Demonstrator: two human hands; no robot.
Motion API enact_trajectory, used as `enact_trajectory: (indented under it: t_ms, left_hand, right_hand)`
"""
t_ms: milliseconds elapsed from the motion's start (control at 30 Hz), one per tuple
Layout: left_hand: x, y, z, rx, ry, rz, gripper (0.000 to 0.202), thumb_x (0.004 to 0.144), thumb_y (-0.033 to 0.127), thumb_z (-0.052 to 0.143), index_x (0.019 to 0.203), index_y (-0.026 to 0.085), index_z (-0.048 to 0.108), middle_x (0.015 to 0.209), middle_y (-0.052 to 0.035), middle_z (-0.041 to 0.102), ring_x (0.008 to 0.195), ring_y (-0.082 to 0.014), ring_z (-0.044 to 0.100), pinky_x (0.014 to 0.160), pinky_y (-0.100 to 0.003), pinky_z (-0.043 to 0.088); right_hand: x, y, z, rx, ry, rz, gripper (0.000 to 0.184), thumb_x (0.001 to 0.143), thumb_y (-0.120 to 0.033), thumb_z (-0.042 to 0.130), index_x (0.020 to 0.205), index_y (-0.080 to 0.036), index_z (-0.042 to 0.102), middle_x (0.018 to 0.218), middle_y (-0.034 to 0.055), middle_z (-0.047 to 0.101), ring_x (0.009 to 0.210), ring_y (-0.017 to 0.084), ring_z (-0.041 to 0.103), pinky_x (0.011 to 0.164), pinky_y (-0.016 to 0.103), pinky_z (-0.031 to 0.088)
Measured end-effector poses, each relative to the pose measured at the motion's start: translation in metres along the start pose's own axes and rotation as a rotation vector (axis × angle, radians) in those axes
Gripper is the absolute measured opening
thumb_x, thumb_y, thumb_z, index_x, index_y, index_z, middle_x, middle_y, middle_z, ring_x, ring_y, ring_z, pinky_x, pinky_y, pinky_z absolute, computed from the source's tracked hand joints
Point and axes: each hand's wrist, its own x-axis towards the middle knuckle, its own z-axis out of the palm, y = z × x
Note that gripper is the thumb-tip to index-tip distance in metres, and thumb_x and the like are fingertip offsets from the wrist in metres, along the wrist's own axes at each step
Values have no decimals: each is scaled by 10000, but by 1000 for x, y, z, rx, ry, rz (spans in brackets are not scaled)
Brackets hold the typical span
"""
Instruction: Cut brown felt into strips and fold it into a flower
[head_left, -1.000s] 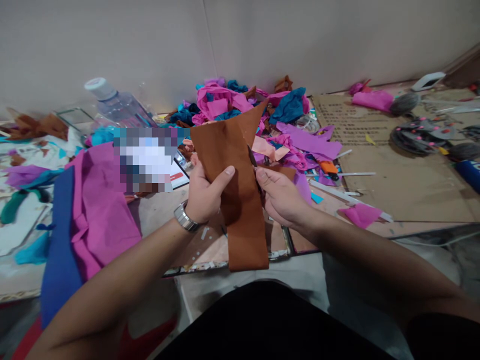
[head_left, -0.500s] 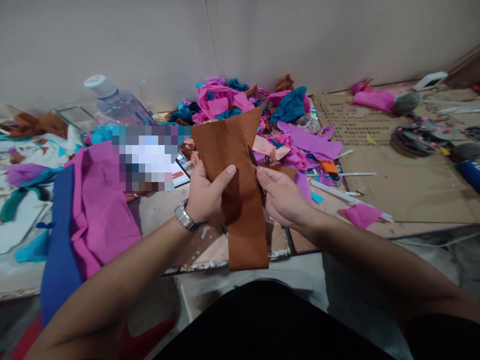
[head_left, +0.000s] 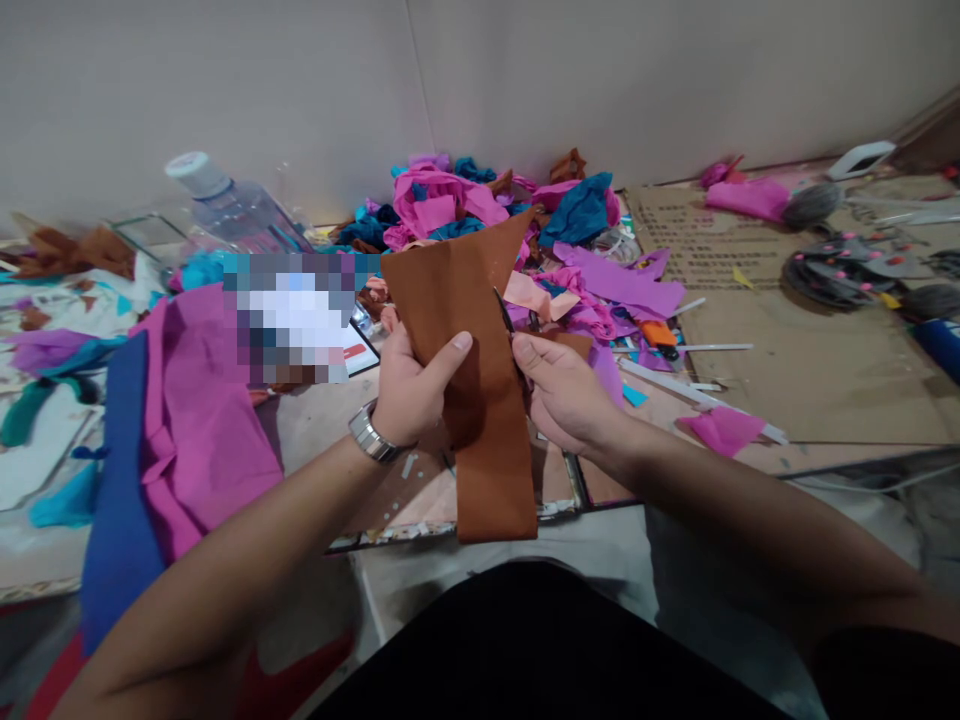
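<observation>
1. Head view, materials and shapes: brown sheet (head_left: 487, 430), matte and smooth, paper or cloth (can't tell), long strip with flared, pointed top; held upright above the near edge of the table (head_left: 315, 440), between both hands. Dark tool (head_left: 505, 310) with slim pointed blade lies along its right edge; handle hidden.
2. Head view, fingers: left hand (head_left: 409, 390) clamps the sheet, thumb flat on front, other fingers behind. Right hand (head_left: 562, 395) is curled, thumb and forefinger pinching the tool beside that edge; remaining fingers mostly hidden.
3. Head view, counts: one brown sheet in hand, one metal-link watch (head_left: 370, 433) on left wrist, one clear plastic bottle (head_left: 244, 215) with white cap, one flat corrugated cardboard (head_left: 817, 385), two fuzzy grey bundles (head_left: 814, 208). Crumpled scraps (head_left: 450, 200), pink, teal, purple, overlap too much to count. Pink sheet (head_left: 214, 430) and blue strip (head_left: 124, 500) hang over the left side.
4. Head view, versus half a second ago: almost identical; both grips unchanged, sheet's top corner slightly further right.
</observation>
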Motion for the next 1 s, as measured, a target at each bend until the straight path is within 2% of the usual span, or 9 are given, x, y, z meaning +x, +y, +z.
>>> enact_trajectory:
  t_ms: [267,533,833,1000]
  left_hand:
    - [-1,1,1,-9,7,-11,531,775,544,845,1134,184,693,1139,-106,773,1016,-253,755,877,-375,652]
    - [-3,4,1,41,-22,-6,476,787,541,833,1050,165,705,1026,-91,778,871,-214,743,757,-323,637]
    - [-8,4,5,69,-40,-30,508,781,558,828,1067,168,672,1025,-85,769,870,-214,733,743,-318,630]
    - [-8,3,5,59,-63,-33,530,789,573,818,1105,179,655,1064,-98,767,928,-243,743,782,-354,641]
  right_hand:
    - [-3,-1,1,40,-16,22,310,834,-489,825,990,-233,746,1096,36,804,1210,247,684,1055,445,563]
    - [-2,-1,-1,11,-19,14,350,847,-542,801,1007,-238,732,1109,38,800,1221,251,676,1037,450,575]
    - [0,-4,-4,-12,10,-12,371,820,-549,826,1007,-244,725,1074,27,796,1200,249,679,1022,438,578]
    - [1,-4,-5,-13,7,-31,371,831,-559,812,1015,-248,725,1103,31,791,1224,250,667,1036,450,571]
